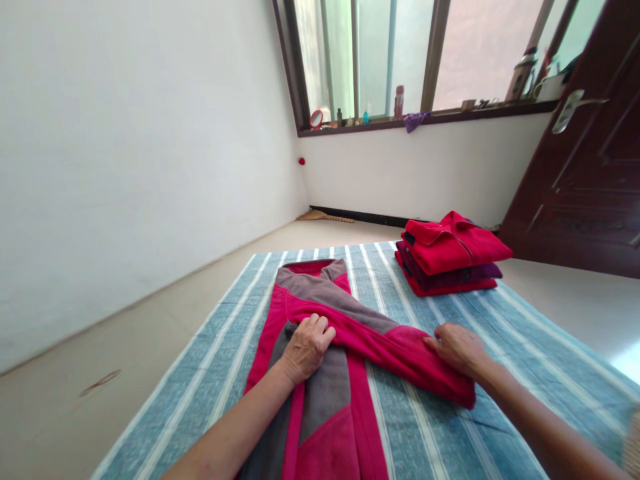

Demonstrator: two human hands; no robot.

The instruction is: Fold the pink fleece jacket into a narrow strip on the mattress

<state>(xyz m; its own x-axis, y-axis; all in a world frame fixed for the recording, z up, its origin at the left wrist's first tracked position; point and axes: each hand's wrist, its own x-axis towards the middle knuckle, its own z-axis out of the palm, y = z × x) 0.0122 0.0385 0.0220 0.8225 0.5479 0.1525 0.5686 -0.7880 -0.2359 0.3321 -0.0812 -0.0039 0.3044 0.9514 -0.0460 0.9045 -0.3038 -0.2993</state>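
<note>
A pink and grey fleece jacket [325, 433] lies on the striped cloth, its collar at the far end and its body folded lengthwise. One sleeve [360, 327] stretches across it to the right, past the body's edge. My left hand [309, 343] has its fingers curled on the sleeve near the shoulder, pinching the fabric. Farther along, toward the cuff, my right hand [457, 347] grips the sleeve's upper edge between thumb and fingers. The right fingertips are partly hidden.
A stack of folded red and purple clothes [453, 250] sits at the far right of the blue striped cloth [210, 353]. Beyond are a windowsill [370, 125] with small items, a brown door [585, 180] and a broom [325, 216] on the floor.
</note>
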